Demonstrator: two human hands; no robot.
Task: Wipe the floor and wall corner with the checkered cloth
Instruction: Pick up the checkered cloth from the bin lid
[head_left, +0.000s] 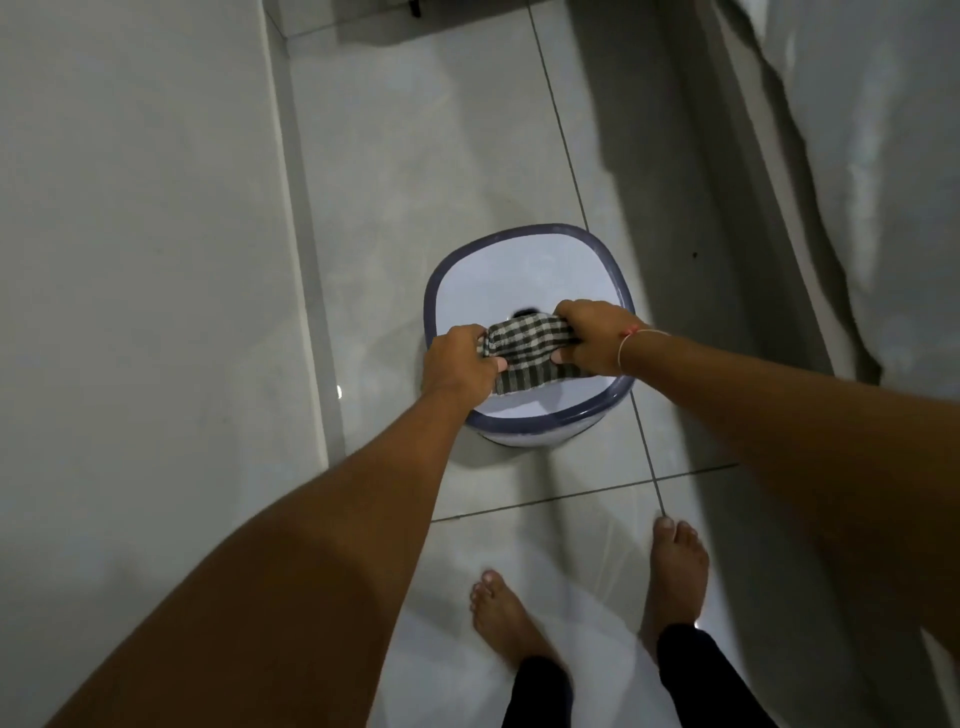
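Observation:
The checkered cloth, dark and white, is bunched between both hands above the open mouth of a white bucket with a blue-grey rim. My left hand grips its left end. My right hand, with a thin band at the wrist, grips its right end. A loose flap of the cloth hangs below the hands. The wall runs along the left and meets the pale tiled floor at a skirting strip.
My two bare feet stand on the tiles just behind the bucket. A pale curtain or sheet hangs along the right side. A dark object sits at the far end of the floor, at the top.

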